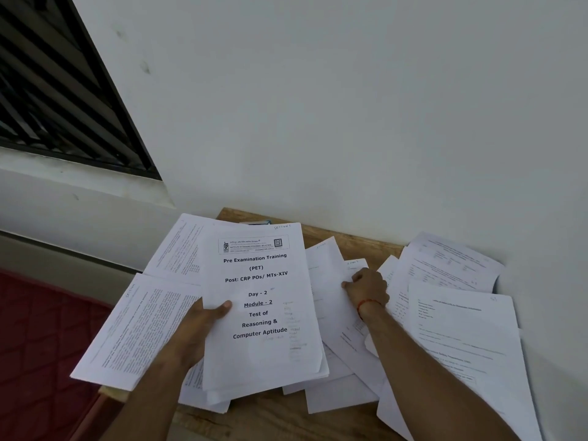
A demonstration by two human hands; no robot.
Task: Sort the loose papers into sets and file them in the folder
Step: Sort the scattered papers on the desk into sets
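Paper stack (261,313) held in left grip (199,327), thumb atop; right grip (366,289) pinches a loose sheet (329,281).

The cover sheet (259,300) reads "Pre Examination Training (PET), Post: CRP POs/ MTs-XIV, Day - 2, Module - 2, Test of Reasoning & Computer Aptitude" (handwritten "SECTION 1" in its corner).

Two hands (203,323) (366,288), one table (334,240), one window (63,90) (papers (461,329) overlapping, uncountable)

single head cam is looking forward and down from close above at the papers (259,297) on the wooden table (248,421), facing the white wall (350,106) behind it.
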